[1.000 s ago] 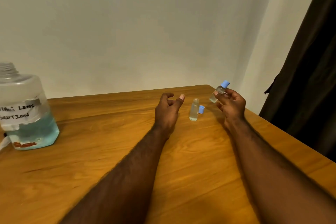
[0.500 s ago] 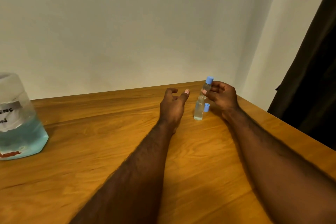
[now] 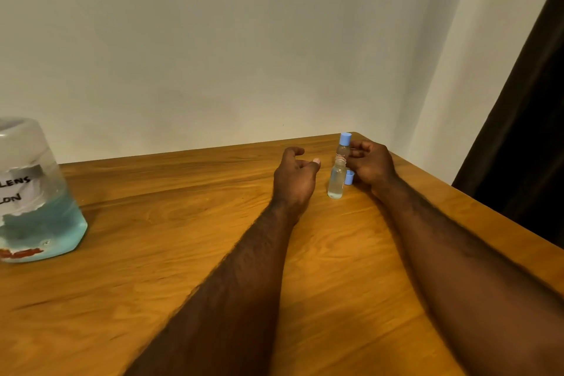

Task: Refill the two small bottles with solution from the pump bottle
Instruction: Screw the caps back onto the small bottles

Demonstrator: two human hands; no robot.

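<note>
Head view: right hand point(image 3: 370, 163) pinches the upright blue-capped clear bottle point(image 3: 343, 148), just behind the uncapped clear bottle point(image 3: 336, 180); left hand point(image 3: 294, 180) loosely curled, empty.

Pump bottle point(image 3: 36, 192) partly beyond the left edge

A torn paper label point(image 3: 19, 189) on the pump bottle point(image 3: 36, 192), at the table's point(image 3: 183, 238) left edge, carries handwritten black letters: "LENS" above "LON". The picture's edge cuts both words short.
</note>
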